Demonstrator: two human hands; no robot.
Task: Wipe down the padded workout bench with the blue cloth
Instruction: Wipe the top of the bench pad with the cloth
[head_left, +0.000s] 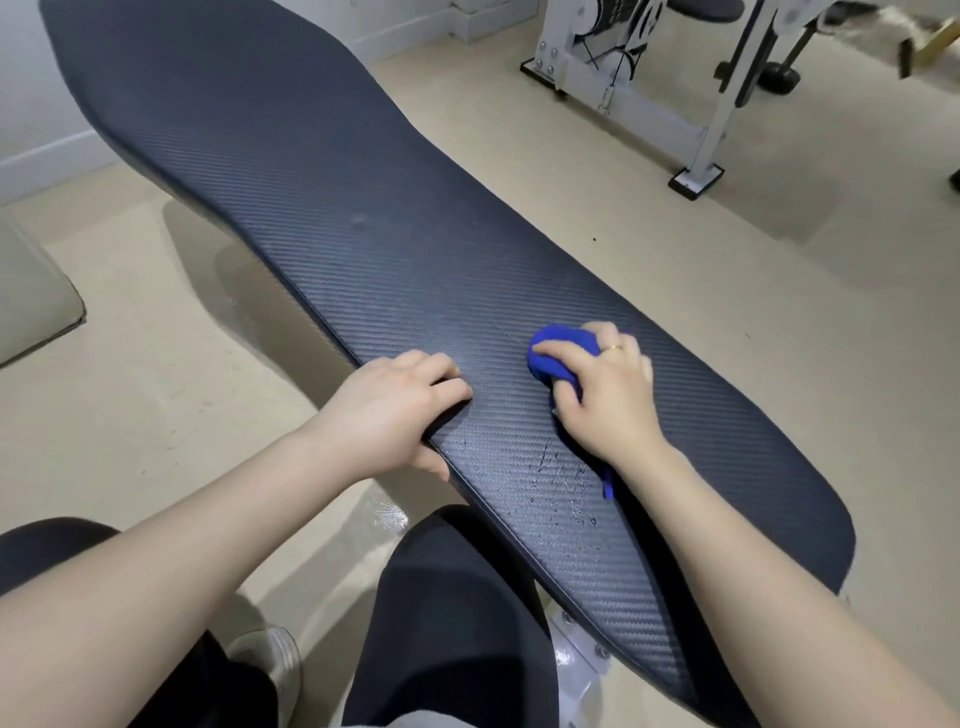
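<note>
Right hand (610, 395) grips balled cloth (558, 358) on bench (337, 249); left hand (387, 410) clasps bench edge, fingers curled; droplets, probably water, nearby.

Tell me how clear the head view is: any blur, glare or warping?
Head view: bench and both hands sharp; top-right corner streaked with motion blur; wide-angle lens bows the bench; soft sheen, no hard glare; droplets show near the right hand holding the cloth.
</note>
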